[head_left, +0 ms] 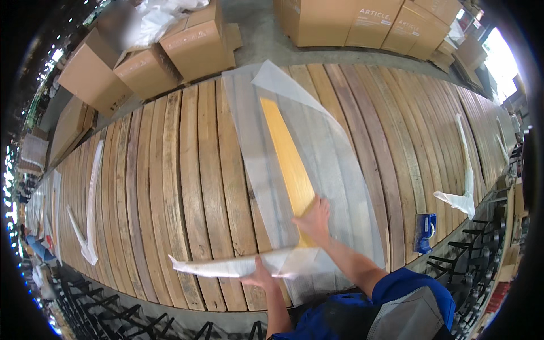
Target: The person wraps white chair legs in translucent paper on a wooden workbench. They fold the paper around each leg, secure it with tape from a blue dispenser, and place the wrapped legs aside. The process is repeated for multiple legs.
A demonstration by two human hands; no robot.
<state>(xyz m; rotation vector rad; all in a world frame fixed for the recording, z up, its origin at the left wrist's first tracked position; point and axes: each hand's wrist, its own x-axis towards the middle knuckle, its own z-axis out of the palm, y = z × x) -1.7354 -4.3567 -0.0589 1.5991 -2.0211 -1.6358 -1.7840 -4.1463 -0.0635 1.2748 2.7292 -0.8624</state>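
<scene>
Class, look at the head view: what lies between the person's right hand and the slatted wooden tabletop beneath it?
In the head view, the right hand presses on a yellow wooden plank lying on a translucent foam sheet spread over the slatted tabletop.

Long workbench (187,187) of curved wooden slats, some pale, some darker brown, running left to right across the shop floor. On it, centre: a yellow-orange wooden board (288,164) lying lengthwise across the slats, on a translucent foam wrapping sheet (340,170) – sheet's far corner folded over, near edge turned up over the board's near end. Left side: a crumpled strip of white plastic wrap (90,209). Right side: another white plastic strip (466,170), w/ a blue tape dispenser (425,232) just beside it at the near edge – rest of the slats bare wood.
</scene>
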